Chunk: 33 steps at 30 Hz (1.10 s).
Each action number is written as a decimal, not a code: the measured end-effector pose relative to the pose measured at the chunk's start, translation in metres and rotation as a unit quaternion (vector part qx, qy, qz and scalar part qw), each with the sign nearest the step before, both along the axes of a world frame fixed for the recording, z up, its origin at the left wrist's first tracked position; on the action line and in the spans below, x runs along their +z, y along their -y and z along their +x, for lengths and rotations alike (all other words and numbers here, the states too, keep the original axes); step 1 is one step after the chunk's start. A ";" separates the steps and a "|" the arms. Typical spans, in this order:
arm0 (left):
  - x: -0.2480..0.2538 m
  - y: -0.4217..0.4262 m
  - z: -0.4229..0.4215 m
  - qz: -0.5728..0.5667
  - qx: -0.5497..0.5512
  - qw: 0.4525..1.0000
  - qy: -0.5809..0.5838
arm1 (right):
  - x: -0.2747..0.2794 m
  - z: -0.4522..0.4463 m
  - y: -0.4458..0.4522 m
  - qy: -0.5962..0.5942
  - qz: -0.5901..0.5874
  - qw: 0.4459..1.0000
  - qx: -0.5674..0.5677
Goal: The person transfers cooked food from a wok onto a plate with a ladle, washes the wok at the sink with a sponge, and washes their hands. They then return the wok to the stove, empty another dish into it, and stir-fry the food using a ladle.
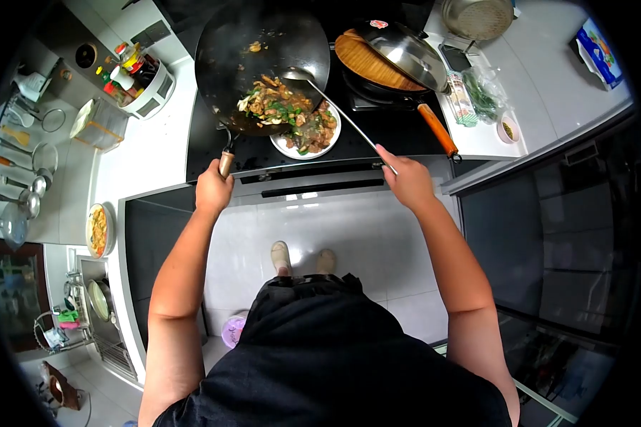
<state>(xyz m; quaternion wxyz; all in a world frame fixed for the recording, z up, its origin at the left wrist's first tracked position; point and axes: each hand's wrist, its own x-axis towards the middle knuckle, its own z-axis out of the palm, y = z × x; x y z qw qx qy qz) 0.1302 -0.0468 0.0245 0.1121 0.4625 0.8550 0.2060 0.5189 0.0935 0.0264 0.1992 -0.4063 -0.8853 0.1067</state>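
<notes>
My left hand is closed around the wooden handle of a large dark wok, which is tilted toward me. Cooked meat with green vegetables lies at the wok's near side. A white plate sits beneath that edge, with more of the same food on it. My right hand grips the end of a long metal ladle. The ladle's bowl is inside the wok, just beyond the food.
Right of the wok, a pan with an orange handle holds a wooden lid and a metal lid. Bagged greens and a small bowl lie farther right. Bottles and another filled plate stand on the left counter.
</notes>
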 end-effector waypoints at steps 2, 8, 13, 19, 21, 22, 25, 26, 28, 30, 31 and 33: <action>-0.002 0.000 0.002 0.005 -0.003 1.000 0.001 | 0.002 -0.016 -0.007 0.032 0.028 0.999 -0.006; -0.002 0.000 0.001 0.006 -0.005 1.000 -0.013 | -0.019 -0.017 -0.009 0.090 0.034 0.995 -0.006; -0.011 0.000 -0.002 0.005 -0.001 1.000 -0.015 | -0.024 0.013 0.003 0.120 -0.001 0.993 -0.010; -0.020 -0.004 -0.001 0.003 0.014 1.000 0.005 | -0.023 0.030 0.012 0.139 -0.018 0.990 -0.017; -0.024 -0.005 -0.002 0.010 0.014 1.000 -0.001 | -0.025 0.035 0.015 0.124 -0.012 0.992 -0.012; -0.025 -0.005 -0.003 0.014 0.014 1.000 -0.004 | -0.026 0.037 0.016 0.117 -0.009 0.993 -0.009; -0.020 -0.005 -0.006 -0.003 0.027 0.999 -0.019 | -0.021 0.043 0.023 0.099 -0.029 0.995 -0.002; -0.016 -0.004 -0.007 -0.008 0.032 0.999 -0.017 | -0.019 0.045 0.025 0.100 -0.028 0.995 -0.001; -0.009 -0.003 -0.010 -0.018 0.042 0.999 -0.014 | -0.016 0.052 0.027 0.101 -0.026 0.995 0.000; -0.011 -0.002 -0.013 -0.016 0.041 0.999 -0.020 | -0.015 0.057 0.025 0.068 -0.020 0.997 0.011; -0.010 -0.001 -0.013 -0.015 0.039 0.999 -0.023 | -0.013 0.056 0.024 0.050 -0.017 0.998 0.018; -0.009 0.001 -0.012 -0.012 0.035 0.999 -0.017 | -0.002 0.038 0.016 0.066 -0.014 0.998 -0.003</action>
